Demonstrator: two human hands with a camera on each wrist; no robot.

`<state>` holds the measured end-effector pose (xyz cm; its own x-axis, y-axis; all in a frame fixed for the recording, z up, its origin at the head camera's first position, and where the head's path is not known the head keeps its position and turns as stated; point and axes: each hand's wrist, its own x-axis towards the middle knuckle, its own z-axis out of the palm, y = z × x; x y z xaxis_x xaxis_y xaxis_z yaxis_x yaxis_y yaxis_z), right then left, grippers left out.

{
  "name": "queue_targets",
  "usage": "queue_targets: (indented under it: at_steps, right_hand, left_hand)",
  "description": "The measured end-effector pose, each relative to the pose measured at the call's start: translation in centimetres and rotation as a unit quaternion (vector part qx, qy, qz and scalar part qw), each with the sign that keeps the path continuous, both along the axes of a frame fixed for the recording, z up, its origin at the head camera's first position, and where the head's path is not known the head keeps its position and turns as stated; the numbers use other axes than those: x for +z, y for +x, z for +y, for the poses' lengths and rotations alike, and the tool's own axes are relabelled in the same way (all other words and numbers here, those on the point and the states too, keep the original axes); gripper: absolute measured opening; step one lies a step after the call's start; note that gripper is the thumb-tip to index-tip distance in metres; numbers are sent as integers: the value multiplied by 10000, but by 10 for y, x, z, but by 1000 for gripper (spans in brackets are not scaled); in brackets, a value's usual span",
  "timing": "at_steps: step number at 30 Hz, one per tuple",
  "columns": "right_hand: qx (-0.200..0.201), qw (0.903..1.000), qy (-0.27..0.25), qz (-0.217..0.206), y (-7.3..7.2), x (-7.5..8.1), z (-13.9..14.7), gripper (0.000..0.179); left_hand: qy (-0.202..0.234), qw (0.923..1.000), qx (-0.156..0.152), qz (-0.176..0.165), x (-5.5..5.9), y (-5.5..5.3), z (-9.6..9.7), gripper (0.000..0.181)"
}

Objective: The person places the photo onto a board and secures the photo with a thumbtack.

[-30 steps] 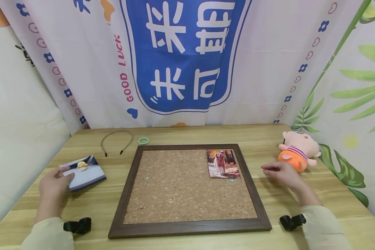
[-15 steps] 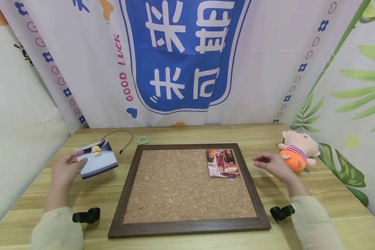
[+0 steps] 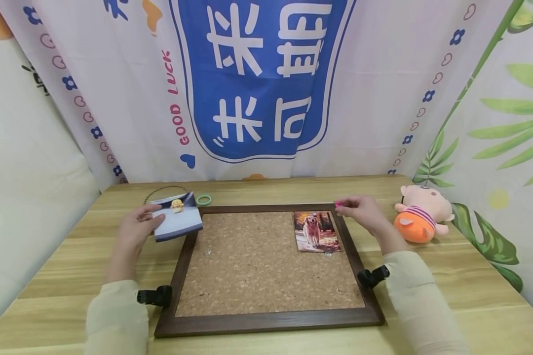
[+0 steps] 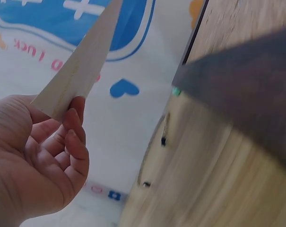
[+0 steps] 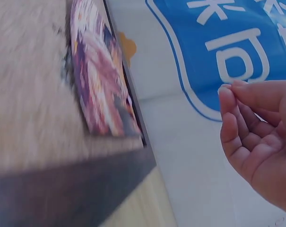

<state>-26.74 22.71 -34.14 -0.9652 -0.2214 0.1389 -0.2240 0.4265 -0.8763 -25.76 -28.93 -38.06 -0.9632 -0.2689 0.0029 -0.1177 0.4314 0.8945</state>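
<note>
My left hand (image 3: 136, 228) pinches a photo (image 3: 177, 224) of a yellow duck toy by its left edge, raised over the left side of a brown-framed corkboard (image 3: 266, 276). In the left wrist view the photo's pale back (image 4: 81, 71) faces the camera, between thumb and fingers. At the board's top right corner, my right hand (image 3: 363, 213) holds a tiny bright pink item (image 3: 338, 204) in its fingertips; its kind is too small to tell. A golden retriever photo (image 3: 315, 232) lies at the cork's upper right.
Behind the duck photo a beaded headband (image 3: 164, 188) shows in part, with a green ring (image 3: 204, 200) beside it. Right of the board lies a pink plush toy (image 3: 422, 212) in orange shorts. Several small clear bits, such as this clear bit (image 3: 208, 252), dot the cork. A printed curtain (image 3: 360, 123) hangs behind.
The left hand has lifted the duck photo from the table's left and carried it right to the board's edge. My right hand has moved left and away from me, to the board's top right corner.
</note>
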Motion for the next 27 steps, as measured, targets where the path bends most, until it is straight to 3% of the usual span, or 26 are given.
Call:
queue_targets:
  at_steps: [4,7,17,22,27]
  right_hand:
    - [103,9997,-223,-56,-6,4,-17,31]
    - [120,9994,-281,-144,-10,7,-31,31]
    - [413,9950,-857,-315,-20,10,-88,22]
    - [593,9955,-640,-371,-21,1,-118,21]
    - [881,9927,-663,-498,-20,-11,-146,22]
  left_hand:
    - [166,9986,-497,49,29,19,34,52]
    - [198,9970,-749,80,36,22,48,46]
    - [299,9940,-1032,-193,22,3,76,38]
    - [-207,9943,-1022,-233,12,-2,87,32]
    - [-610,9913,-1167,-29,1,-5,94,30]
